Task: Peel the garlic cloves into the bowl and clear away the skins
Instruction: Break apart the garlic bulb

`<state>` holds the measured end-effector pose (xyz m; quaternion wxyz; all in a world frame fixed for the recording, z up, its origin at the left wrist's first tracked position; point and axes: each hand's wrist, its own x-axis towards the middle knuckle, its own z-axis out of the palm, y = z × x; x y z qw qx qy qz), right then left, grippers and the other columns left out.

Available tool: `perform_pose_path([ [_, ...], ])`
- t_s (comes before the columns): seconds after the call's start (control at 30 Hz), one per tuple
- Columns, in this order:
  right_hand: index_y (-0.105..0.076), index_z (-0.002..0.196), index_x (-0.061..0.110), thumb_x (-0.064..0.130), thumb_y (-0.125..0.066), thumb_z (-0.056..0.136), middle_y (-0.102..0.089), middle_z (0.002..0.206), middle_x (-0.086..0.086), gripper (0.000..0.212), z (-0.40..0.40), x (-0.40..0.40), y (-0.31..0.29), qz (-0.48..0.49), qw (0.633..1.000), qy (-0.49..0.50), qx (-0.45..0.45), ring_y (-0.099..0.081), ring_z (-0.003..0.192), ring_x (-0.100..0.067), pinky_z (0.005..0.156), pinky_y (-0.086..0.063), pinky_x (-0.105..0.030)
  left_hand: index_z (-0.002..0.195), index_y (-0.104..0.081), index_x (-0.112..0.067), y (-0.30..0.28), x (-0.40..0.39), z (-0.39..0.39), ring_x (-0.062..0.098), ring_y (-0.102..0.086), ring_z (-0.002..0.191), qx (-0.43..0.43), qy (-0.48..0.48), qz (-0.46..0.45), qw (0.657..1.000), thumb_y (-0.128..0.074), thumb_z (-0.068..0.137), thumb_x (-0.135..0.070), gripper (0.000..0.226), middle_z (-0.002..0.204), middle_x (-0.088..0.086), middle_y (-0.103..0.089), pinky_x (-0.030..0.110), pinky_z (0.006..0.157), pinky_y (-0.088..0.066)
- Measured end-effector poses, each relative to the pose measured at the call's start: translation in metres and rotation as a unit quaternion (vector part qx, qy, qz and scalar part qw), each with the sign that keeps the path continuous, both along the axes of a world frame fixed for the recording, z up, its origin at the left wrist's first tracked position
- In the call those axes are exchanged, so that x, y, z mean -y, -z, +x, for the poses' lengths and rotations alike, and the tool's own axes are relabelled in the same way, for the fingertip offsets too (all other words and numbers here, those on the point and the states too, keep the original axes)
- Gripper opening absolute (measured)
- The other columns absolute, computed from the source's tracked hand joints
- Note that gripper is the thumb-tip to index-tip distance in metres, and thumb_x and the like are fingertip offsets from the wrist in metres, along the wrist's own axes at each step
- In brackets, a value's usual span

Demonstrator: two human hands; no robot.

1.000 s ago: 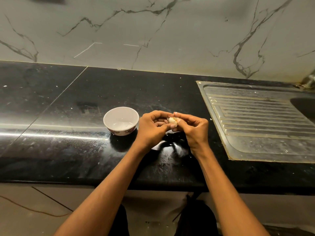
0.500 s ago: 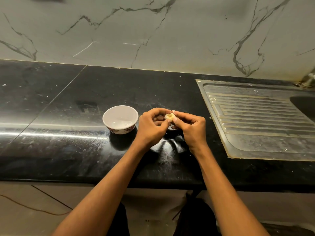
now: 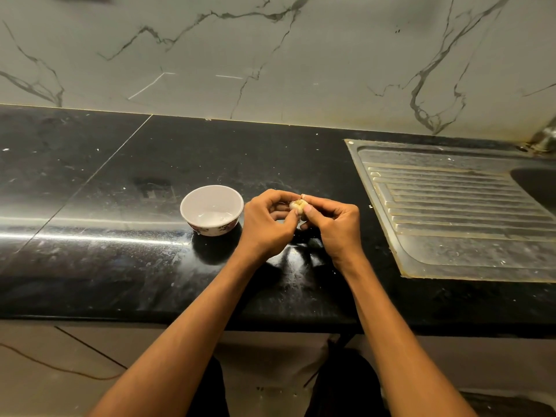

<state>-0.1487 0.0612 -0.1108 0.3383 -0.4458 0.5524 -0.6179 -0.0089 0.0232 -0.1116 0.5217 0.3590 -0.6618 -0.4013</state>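
Above the black countertop (image 3: 120, 260), just beside the bowl (image 3: 211, 209), a garlic bulb (image 3: 298, 204) is being held up between both hands. It is being pinched by the left hand (image 3: 266, 225), whose thumb and curled fingers are pressing in on it from the left. It is also being pinched by the right hand (image 3: 332, 227), with the thumb laid over its near side and the forefinger curled across the top. The rooty, brownish base of the garlic is being shown upward; its lower part is being hidden by the fingers.

No brand, label or legible writing is being shown on anything. A dark floral pattern is being carried round the lower outside wall of the white bowl, but no words can be read in it. The inside of the bowl is being seen as white, with only a glossy sheen at the bottom.

The bowl is being left standing on the countertop to the left of the left hand, near it but apart. Open dark counter is being offered to the left of the bowl and behind the hands, up to the marble-veined wall (image 3: 270, 55). To the right, the raised rim of the steel drainboard (image 3: 451, 212) is lying near the right hand, with the sink basin (image 3: 538, 188) at the far right edge. The front edge of the countertop is being crossed by both forearms, and tiled floor (image 3: 45, 371) is being seen below it.
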Motion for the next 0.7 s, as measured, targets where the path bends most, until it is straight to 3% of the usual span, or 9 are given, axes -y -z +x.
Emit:
perform_pose_path([
  [0.07, -0.079, 0.11, 0.007, 0.005, -0.079, 0.088, -0.08, 0.1, -0.008, 0.022, 0.0008, -0.0004, 0.0003, 0.0, 1.0, 0.0, -0.005, -0.078, 0.092, -0.026, 0.081, -0.064, -0.042, 0.101, -0.074, -0.006, 0.0006, 0.0, -0.0008, 0.016, -0.077, 0.084, 0.005, -0.002, -0.005, 1.0, -0.069, 0.088, 0.0, 0.016, 0.097, 0.01, -0.075, 0.027, 0.074, -0.062],
  [0.33, -0.078, 0.107, 0.006, 0.002, -0.075, 0.09, -0.08, 0.093, -0.008, 0.018, 0.0014, -0.0043, -0.006, 0.006, 1.0, -0.007, 0.018, -0.072, 0.069, -0.013, 0.066, -0.061, -0.027, 0.101, -0.071, 0.001, -0.0017, 0.0008, 0.0029, 0.016, -0.076, 0.079, 0.022, 0.021, 0.004, 1.0, -0.068, 0.089, 0.004, 0.012, 0.089, 0.01, -0.075, 0.023, 0.072, -0.06],
  [0.7, -0.079, 0.104, 0.009, 0.002, -0.075, 0.091, -0.08, 0.094, -0.007, 0.016, 0.0015, -0.0028, -0.0041, 0.002, 1.0, -0.015, 0.02, -0.077, 0.081, -0.02, 0.066, -0.06, -0.025, 0.095, -0.067, 0.004, -0.0043, -0.0045, -0.0021, 0.004, -0.07, 0.061, 0.041, -0.006, -0.003, 0.999, -0.067, 0.09, 0.004, 0.005, 0.079, 0.006, -0.072, 0.015, 0.059, -0.053],
])
